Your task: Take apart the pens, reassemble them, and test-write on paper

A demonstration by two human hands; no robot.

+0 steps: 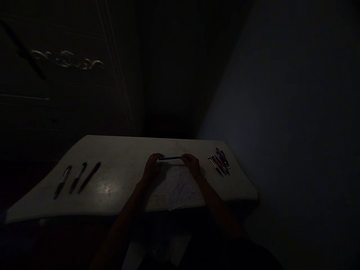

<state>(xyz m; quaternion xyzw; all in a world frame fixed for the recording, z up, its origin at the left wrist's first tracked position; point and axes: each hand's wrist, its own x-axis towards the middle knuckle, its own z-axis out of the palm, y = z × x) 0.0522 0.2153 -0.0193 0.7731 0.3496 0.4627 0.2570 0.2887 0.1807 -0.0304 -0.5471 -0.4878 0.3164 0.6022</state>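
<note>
A dark pen [170, 158] is held level between my two hands at the middle of the table. My left hand [153, 164] pinches its left end, and my right hand [191, 163] pinches the right end. Beneath the pen and between my forearms lies a creased sheet of paper or cloth [180, 187], reaching over the front edge. To the right of my right hand is a group of several pens [219, 162]. Three pens lie apart on the left: one dark and light [62, 182], another like it [78, 177] and a dark one [89, 177].
The pale table [118, 150] has curved sides and a front edge close to my body. A bluish wall [275, 112] rises along its right side. Dark furniture with a scrolled ornament [66, 60] stands at the left. The room is very dim.
</note>
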